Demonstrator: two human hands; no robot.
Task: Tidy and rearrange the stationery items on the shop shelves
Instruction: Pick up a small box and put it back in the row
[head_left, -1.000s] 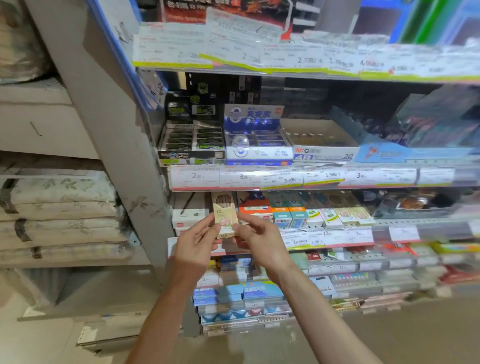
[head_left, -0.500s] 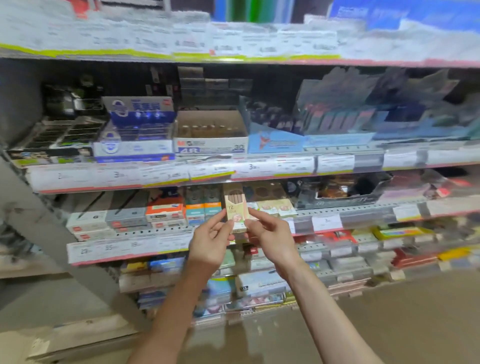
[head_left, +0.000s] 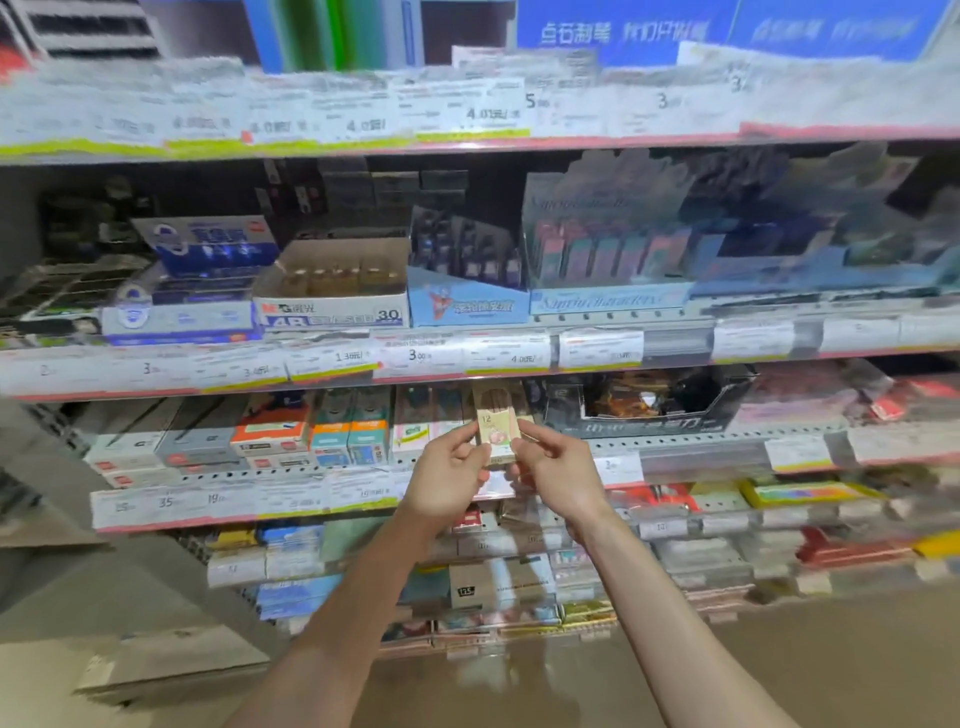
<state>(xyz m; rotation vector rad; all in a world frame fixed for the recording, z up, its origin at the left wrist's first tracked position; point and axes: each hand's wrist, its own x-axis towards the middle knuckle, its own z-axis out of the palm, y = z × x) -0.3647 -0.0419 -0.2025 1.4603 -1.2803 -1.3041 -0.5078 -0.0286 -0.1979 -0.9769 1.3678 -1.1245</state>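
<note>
A small tan pencil box (head_left: 497, 423) marked "12" is held upright in front of the third shelf from the top. My left hand (head_left: 451, 473) pinches its left edge and my right hand (head_left: 551, 470) pinches its right edge. The box's lower end is hidden behind my fingers. Behind it on that shelf (head_left: 675, 447) stand rows of similar small boxes: orange (head_left: 270, 434), teal (head_left: 350, 431) and pale green (head_left: 415, 428).
A black display tray (head_left: 644, 405) sits just right of the held box. The shelf above carries a white M&G carton (head_left: 332, 291) and blue display boxes (head_left: 467, 304). Price labels line every shelf edge. Lower shelves hold more packs; the tan floor lies below.
The view has swung right along the shelves. Both hands have carried the tan box rightward past the orange and teal boxes, still holding it by its two edges.
</note>
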